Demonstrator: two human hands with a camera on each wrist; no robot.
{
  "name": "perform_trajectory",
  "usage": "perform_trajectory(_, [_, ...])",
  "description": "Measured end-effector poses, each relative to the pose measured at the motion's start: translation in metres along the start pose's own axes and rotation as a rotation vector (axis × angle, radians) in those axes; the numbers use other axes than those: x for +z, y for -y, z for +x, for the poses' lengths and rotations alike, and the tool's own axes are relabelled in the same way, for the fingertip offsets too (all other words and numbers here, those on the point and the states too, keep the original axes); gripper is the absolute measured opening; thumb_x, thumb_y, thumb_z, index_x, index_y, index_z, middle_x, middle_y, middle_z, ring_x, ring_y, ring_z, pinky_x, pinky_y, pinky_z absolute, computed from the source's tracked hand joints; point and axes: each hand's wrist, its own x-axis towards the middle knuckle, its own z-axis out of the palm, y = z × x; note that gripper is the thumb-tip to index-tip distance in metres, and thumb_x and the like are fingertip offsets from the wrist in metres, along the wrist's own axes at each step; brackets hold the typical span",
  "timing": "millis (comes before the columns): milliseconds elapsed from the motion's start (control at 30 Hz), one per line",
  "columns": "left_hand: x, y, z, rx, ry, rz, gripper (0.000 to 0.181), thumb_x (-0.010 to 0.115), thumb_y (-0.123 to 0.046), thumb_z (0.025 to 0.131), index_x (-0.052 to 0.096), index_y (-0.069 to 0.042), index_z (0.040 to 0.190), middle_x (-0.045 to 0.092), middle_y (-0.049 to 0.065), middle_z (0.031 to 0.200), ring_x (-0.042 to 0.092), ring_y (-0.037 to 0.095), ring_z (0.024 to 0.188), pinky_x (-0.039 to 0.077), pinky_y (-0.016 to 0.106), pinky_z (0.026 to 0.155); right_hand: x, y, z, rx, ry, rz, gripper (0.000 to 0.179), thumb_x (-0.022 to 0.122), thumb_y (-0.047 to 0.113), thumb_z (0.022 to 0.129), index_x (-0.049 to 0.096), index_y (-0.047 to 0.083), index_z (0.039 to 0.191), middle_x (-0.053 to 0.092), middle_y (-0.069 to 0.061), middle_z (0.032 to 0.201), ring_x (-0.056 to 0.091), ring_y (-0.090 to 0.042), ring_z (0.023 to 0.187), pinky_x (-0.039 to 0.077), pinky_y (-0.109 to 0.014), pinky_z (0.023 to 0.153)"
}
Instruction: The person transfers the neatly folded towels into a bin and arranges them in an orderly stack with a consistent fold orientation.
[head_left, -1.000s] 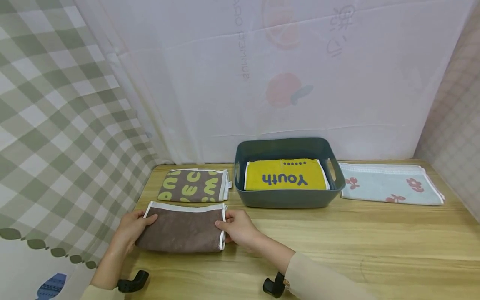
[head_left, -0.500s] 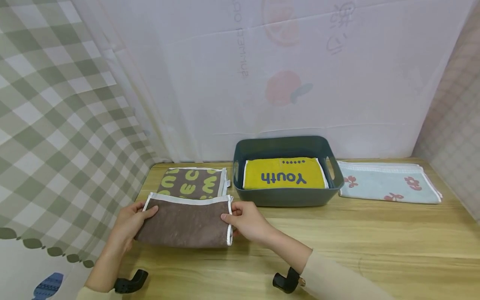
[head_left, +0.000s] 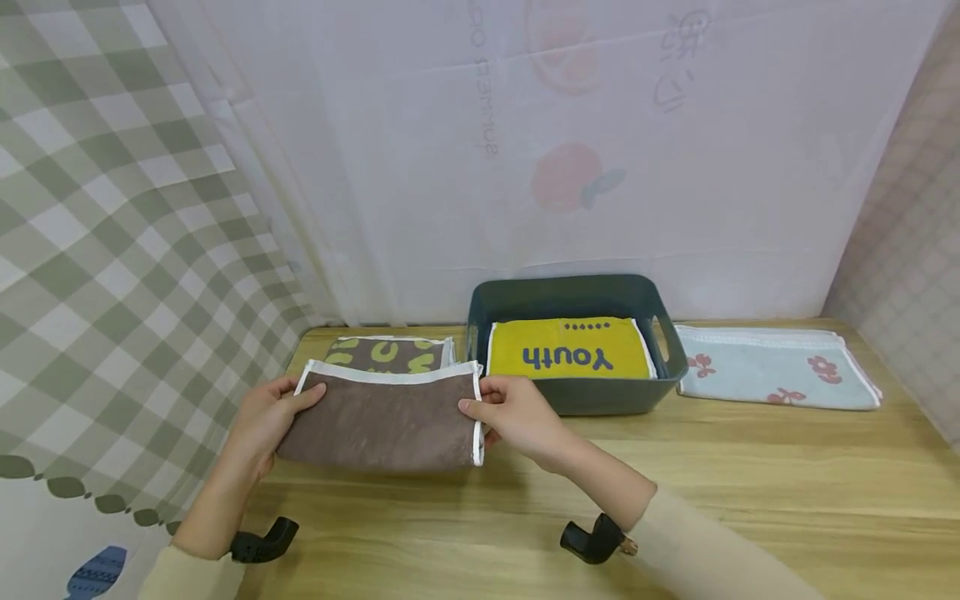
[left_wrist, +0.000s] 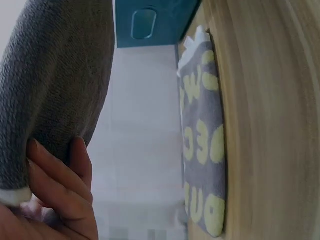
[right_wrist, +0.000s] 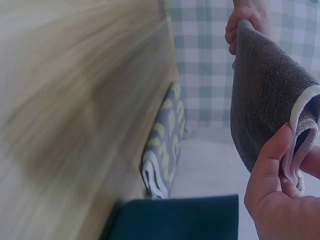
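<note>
Between both hands a folded brown towel [head_left: 386, 421] with white edging is held up off the table. My left hand [head_left: 262, 425] pinches its left edge, thumb on the front face. On the opposite edge my right hand [head_left: 528, 421] grips the white border; the right wrist view shows the folded layers of the towel [right_wrist: 270, 90] between thumb and fingers. Behind it, partly covered in the head view, lies a folded brown towel with yellow-green letters [left_wrist: 202, 135]. A yellow towel marked "Youth" [head_left: 570, 348] lies inside the dark green basket [head_left: 577, 396].
To the right of the basket a folded light blue towel with pink flowers [head_left: 780, 371] lies on the wooden table [head_left: 712, 483]. A white curtain [head_left: 375, 167] hangs along the back, and a green checked cloth [head_left: 127, 208] along the left side.
Both hands have lifted the brown towel and carried it away from me and slightly right. It now overlaps more of the lettered towel in the head view.
</note>
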Motion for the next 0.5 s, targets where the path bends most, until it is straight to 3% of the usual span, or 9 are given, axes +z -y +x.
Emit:
perform_trajectory(233, [0.01, -0.012, 0.005, 0.061, 0.021, -0.038, 0.037, 0.074, -0.03, 0.1, 0.064, 0.0, 0.118, 0.072, -0.008, 0.082, 0.069, 0.011, 0.067, 0.06, 0.031, 0.06, -0.02, 0.01, 0.0, 0.017, -0.037, -0.034, 0.019, 0.069, 0.015, 0.102, 0.07, -0.003, 0.108, 0.073, -0.006, 0.082, 0.064, -0.017, 0.064, 0.058, -0.036, 0.067])
perform_trajectory(500, [0.028, -0.023, 0.013, 0.16, 0.051, -0.067, 0.036, 0.072, -0.03, 0.101, 0.064, 0.001, 0.118, 0.075, -0.007, 0.085, 0.071, 0.011, 0.069, 0.06, 0.03, 0.063, -0.047, 0.022, 0.001, 0.033, -0.091, -0.054, 0.025, 0.069, 0.02, 0.103, 0.069, -0.003, 0.114, 0.074, -0.01, 0.092, 0.069, -0.022, 0.065, 0.061, -0.038, 0.067])
